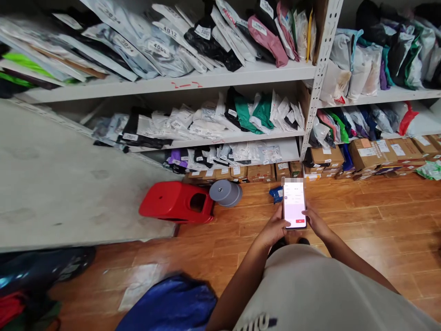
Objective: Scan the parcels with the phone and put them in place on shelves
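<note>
1. Two hands on my feed, left hand and right hand, both pinching one phone. Left has the lower left edge, right the lower right. Thumbs lie over the front; other fingers mostly hidden behind.
2. Phone is upright in front of the torso, above the wooden floor, screen lit and facing up at me. Blue packet on the floor shows just beside its left edge.
3. Step in hand, my read: working the screen. Right thumb is near the red button; can't confirm a press. Text too small to read.
4. Next move, I'd say, calls for a steady left grip while the right thumb taps cleanly. Watch for a stray left-thumb touch.
5. Labelled parcels on the shelf ahead are well apart from both hands, none held.
</note>
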### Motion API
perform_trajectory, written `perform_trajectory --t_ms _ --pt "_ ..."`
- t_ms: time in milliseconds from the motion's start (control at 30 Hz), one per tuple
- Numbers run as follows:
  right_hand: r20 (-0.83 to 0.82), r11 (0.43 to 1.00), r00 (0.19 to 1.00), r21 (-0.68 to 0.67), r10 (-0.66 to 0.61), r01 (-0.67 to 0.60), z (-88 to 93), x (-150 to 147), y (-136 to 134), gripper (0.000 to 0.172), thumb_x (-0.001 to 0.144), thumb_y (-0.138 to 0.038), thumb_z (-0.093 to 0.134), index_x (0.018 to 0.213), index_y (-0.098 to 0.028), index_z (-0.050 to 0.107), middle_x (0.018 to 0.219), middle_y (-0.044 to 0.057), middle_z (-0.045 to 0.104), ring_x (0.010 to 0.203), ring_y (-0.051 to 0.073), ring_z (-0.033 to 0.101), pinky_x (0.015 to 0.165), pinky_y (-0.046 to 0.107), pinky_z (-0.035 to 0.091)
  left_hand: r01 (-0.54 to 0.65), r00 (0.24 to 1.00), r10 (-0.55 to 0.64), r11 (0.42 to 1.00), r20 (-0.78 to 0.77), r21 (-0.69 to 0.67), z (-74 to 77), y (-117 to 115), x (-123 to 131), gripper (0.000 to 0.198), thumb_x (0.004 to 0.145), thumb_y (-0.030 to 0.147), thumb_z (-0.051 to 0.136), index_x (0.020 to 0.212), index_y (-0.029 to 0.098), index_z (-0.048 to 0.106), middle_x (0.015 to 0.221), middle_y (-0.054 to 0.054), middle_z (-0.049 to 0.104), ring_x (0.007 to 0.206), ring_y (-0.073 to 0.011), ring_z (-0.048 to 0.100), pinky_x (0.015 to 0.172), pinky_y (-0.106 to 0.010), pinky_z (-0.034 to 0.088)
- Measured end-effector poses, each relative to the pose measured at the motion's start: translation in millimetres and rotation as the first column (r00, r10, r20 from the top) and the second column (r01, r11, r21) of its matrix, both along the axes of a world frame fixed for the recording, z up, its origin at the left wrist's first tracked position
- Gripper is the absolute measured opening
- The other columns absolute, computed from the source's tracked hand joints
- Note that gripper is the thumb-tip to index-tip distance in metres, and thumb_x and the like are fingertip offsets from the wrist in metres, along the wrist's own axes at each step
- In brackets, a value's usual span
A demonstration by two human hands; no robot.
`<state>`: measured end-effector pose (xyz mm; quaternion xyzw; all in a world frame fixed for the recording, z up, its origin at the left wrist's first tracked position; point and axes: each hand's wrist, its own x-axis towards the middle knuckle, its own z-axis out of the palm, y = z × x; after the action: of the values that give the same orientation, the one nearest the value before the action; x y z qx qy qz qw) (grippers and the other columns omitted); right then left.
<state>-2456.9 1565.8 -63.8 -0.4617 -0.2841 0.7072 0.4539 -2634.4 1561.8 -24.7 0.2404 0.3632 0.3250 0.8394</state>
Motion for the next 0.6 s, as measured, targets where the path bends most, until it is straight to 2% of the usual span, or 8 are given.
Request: perform_trajectory --t_ms 100,200,367,500,600 --pt "-0.002 0.999 1.000 -0.027 -0.018 0.018 -1.1 -9 7 0.039 0.067 -0.038 0.071 0.103 -0.025 0.073 0.111 0.005 0.079 0.111 0.033 0.067 0.102 0.048 0.051 0.001 1.000 -0.001 1.000 0.013 -0.004 -9.2 8 -9 0.100 0.067 0.013 0.070 0.156 0.034 0.029 0.144 -0.010 0.061 0.104 -0.0297 0.072 0.070 -0.037 0.064" --pt "0.005 0.996 0.999 -0.078 -0.045 0.045 -7.8 -21 16 0.037 0.070 -0.045 0.074 0.101 -0.024 0.074 0.102 0.006 0.080 0.104 0.033 0.070 0.097 0.048 0.053 0.016 0.994 -0.007 0.997 0.109 -0.079 -21.5 18 -20 0.101 0.064 0.010 0.066 0.155 0.034 0.029 0.134 -0.008 0.066 0.096 -0.0273 0.074 0.070 -0.038 0.064" --pt "0.039 0.981 0.997 -0.181 -0.066 0.072 -33.9 -35 31 0.046 0.071 -0.057 0.080 0.098 -0.021 0.074 0.096 0.007 0.080 0.091 0.031 0.073 0.088 0.046 0.056 0.039 0.977 0.001 0.983 0.215 -0.181 -50.9 33 -36 0.100 0.069 0.013 0.061 0.157 0.041 0.022 0.135 -0.006 0.066 0.098 -0.0273 0.075 0.076 -0.041 0.063" --pt "0.076 0.963 0.997 -0.264 -0.034 0.053 -69.2 -31 38 0.049 0.066 -0.058 0.087 0.094 -0.021 0.074 0.089 0.007 0.080 0.080 0.031 0.073 0.081 0.049 0.058 0.100 0.972 -0.041 0.963 0.229 -0.251 -93.5 43 -34 0.095 0.071 0.017 0.062 0.156 0.042 0.027 0.138 -0.008 0.063 0.095 -0.0266 0.075 0.076 -0.042 0.062" --pt "0.030 0.958 0.999 -0.286 0.034 -0.024 -112.5 -20 36 0.056 0.054 -0.044 0.097 0.099 -0.023 0.073 0.097 0.008 0.080 0.092 0.035 0.074 0.086 0.053 0.057 0.115 0.978 -0.050 0.938 0.200 -0.327 -144.1 47 -21 0.087 0.076 0.025 0.063 0.155 0.042 0.028 0.130 -0.009 0.066 0.087 -0.0248 0.074 0.071 -0.040 0.061"
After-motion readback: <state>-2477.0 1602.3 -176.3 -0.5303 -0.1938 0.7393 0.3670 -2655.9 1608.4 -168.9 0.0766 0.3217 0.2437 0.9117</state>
